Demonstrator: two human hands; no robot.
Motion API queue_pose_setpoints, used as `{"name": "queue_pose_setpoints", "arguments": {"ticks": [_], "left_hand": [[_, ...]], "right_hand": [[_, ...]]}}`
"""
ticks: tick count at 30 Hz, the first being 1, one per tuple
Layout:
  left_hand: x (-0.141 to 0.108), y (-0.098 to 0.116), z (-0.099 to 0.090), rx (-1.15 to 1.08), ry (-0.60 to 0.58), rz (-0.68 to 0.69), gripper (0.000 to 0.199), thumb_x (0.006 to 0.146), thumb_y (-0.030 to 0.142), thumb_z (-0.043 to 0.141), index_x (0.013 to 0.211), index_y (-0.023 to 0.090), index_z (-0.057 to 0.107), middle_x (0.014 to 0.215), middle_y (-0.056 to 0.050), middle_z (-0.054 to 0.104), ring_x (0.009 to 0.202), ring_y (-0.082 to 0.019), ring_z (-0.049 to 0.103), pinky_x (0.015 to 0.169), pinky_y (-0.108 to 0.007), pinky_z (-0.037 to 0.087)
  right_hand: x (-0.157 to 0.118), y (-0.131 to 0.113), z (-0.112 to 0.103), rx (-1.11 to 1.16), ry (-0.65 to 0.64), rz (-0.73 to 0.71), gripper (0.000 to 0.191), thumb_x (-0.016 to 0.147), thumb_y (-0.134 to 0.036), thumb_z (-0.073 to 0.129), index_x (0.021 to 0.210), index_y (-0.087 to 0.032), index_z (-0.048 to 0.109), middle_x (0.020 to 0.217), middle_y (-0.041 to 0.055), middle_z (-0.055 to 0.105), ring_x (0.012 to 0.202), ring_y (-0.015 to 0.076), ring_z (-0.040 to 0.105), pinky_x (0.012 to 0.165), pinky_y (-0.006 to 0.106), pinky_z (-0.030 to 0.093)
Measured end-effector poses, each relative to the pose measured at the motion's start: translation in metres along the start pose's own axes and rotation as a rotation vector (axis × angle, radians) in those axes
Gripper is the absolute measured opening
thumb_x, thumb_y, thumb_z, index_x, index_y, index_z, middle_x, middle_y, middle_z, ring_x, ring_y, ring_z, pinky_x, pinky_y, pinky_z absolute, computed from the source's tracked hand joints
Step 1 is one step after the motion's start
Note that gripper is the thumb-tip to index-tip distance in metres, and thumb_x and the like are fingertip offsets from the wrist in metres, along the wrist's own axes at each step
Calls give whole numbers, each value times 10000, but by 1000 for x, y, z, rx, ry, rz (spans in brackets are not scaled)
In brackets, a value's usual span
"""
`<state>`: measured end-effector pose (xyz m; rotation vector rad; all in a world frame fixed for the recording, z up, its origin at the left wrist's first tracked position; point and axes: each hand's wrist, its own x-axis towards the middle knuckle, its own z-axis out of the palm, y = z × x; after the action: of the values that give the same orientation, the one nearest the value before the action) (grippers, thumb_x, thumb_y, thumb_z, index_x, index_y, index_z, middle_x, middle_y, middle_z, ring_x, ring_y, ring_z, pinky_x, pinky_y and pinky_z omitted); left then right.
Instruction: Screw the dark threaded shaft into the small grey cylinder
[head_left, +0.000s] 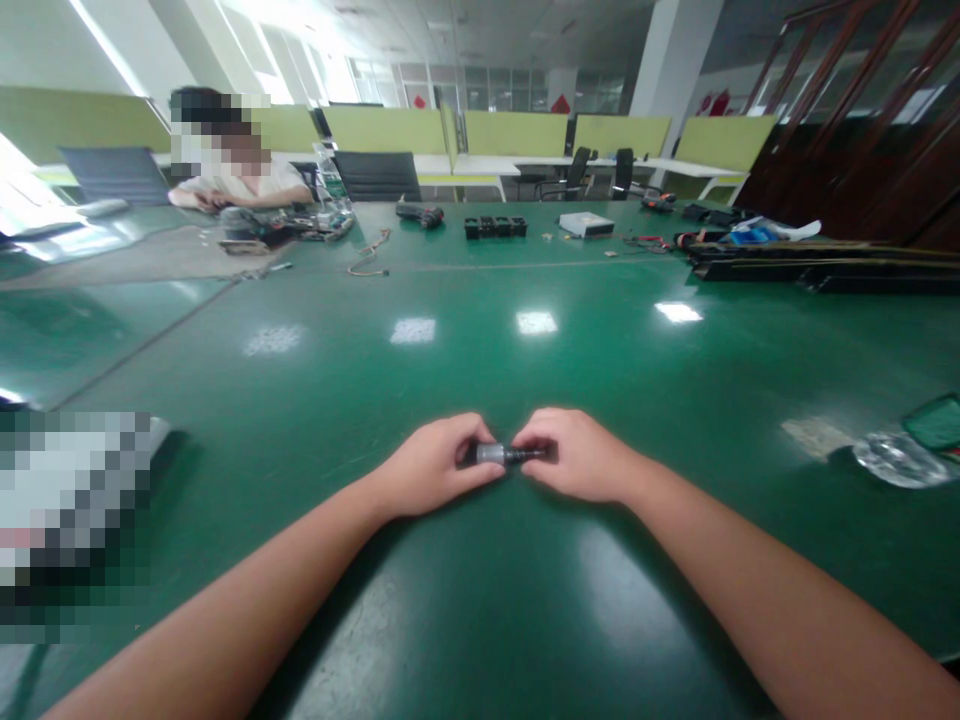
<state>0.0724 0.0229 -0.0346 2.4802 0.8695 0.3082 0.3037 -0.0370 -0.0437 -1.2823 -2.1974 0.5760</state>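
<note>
A small grey cylinder with a dark, thinner stem (492, 454) lies lengthwise between my hands, low over the green table (450, 370); its exact kind is unclear. My left hand (442, 465) pinches the thicker grey end between thumb and fingers. On the other side, my right hand (577, 455) closes its thumb and fingertips around the narrow dark end. Parts of both ends are hidden by my fingers. I cannot tell whether the piece touches the tabletop.
A blurred-out device (75, 490) sits at the left, and a clear glass dish (896, 462) at the right. Along the far side are a black block (496, 228), a white box (586, 224), a cable (367, 262) and long dark bars (825, 268). Another person (240, 175) sits far left.
</note>
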Motion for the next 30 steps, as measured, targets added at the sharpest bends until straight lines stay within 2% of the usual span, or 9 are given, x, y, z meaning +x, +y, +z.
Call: {"name": "queue_pose_setpoints", "arguments": {"ticks": [9, 30], "left_hand": [[1, 0, 0, -3, -6, -4, 313, 874, 493, 622, 942, 187, 621, 774, 5, 590, 677, -150, 525, 602, -242, 361], [-1, 0, 0, -4, -7, -1, 312, 879, 494, 625, 951, 190, 619, 804, 2, 615, 697, -152, 545, 617, -243, 377]], "right_hand": [[0, 1, 1, -3, -5, -37, 137, 821, -173, 683, 945, -171, 740, 874, 40, 688, 811, 154, 596, 730, 263, 437], [-1, -1, -3, -56, -27, -10, 103, 834, -216, 688, 917, -186, 742, 868, 34, 691, 815, 154, 598, 740, 267, 430]]}}
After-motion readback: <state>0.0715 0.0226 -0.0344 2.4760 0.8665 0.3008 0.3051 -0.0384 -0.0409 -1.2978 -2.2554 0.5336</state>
